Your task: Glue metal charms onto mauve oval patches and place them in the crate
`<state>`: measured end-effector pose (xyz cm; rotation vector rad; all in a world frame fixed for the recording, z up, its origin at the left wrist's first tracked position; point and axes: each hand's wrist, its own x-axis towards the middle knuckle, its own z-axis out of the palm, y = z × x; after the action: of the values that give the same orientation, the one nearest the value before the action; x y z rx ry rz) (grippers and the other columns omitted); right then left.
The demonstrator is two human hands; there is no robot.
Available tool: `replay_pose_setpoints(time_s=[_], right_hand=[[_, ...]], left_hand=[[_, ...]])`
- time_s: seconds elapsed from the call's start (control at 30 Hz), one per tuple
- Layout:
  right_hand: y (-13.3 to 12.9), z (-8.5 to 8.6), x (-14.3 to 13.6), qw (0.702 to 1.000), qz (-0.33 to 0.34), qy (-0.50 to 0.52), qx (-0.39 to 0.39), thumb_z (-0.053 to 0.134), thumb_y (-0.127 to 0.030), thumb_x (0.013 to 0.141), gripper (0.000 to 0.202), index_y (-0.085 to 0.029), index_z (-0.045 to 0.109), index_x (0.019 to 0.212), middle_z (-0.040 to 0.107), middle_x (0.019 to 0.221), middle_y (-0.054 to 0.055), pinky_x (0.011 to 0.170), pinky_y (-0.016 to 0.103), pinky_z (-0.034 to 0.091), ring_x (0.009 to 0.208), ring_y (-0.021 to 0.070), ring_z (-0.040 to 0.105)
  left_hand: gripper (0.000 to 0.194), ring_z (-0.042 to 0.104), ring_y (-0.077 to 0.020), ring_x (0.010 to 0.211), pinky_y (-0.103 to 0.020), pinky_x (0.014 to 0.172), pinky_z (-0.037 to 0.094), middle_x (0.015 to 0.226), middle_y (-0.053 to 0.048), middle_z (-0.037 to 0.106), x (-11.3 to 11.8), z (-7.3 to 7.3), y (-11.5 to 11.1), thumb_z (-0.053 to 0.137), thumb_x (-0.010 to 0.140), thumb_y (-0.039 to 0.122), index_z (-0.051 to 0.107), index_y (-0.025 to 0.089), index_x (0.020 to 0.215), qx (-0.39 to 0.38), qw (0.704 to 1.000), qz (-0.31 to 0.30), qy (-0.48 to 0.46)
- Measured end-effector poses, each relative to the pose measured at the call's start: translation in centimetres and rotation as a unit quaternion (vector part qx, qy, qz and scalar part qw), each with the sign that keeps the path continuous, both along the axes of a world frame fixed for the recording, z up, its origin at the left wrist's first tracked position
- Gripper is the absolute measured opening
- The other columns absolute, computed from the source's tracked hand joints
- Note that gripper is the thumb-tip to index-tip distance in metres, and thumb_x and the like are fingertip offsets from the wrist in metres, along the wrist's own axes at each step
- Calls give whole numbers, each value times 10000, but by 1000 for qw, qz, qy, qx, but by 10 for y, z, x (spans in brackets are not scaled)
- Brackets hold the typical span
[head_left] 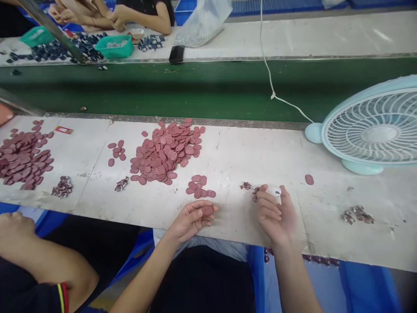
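Observation:
My left hand [192, 220] pinches a flat, oval dark-red piece [207, 211] with small holes between thumb and fingers, above the front of the table. To the right, my right hand [275, 215] has curled fingers around a small white rounded object [275, 191] with a dark spot; its exact kind is unclear. The fingertips of that hand are close to a few small shiny dark-red bits [255, 194], and whether they touch them I cannot tell. Several loose oval pieces [197, 187] lie just beyond my left hand, in front of a large heap of the same pieces [166, 150].
A light-blue fan [379, 130] stands at the right, its white cord [267, 65] running up. Small shiny bits [357, 214] and one oval piece [309, 179] lie near it. Another person's arm [48, 256] is at left. Across the green strip [195, 89], people work beside teal baskets [114, 52].

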<state>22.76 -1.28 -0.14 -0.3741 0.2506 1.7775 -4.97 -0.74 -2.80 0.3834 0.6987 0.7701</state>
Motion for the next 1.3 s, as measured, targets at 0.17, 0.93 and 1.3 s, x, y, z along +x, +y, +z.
replay_pose_setpoints(time_s=[0.17, 0.93, 1.3], right_hand=[[-11, 9, -11, 993, 42, -92, -59, 517, -504, 975, 355, -171, 630, 1029, 399, 621, -93, 328, 83, 342, 388, 34, 271], [-30, 38, -94, 840, -44, -540, -18, 635, -569, 896, 343, -239, 667, 983, 568, 609, -28, 332, 231, 425, 390, 124, 521], [-40, 37, -127, 704, -121, -698, 43, 687, -419, 884, 222, -260, 657, 1036, 670, 752, 29, 543, 420, 522, 572, 234, 646]], left_hand=[[350, 734, -173, 851, -245, 708, 574, 1134, -152, 768, 1, 0, 0, 812, 811, 277, 735, 136, 1121, -1, 1000, -8, 8], [289, 764, -223, 977, -261, 792, 576, 1143, -132, 790, 16, 12, -16, 792, 841, 271, 771, 185, 1115, -68, 995, 4, -79], [312, 747, -234, 878, -407, 874, 540, 1140, -125, 791, 17, 20, -16, 831, 796, 300, 797, 218, 1094, -73, 989, 18, -125]])
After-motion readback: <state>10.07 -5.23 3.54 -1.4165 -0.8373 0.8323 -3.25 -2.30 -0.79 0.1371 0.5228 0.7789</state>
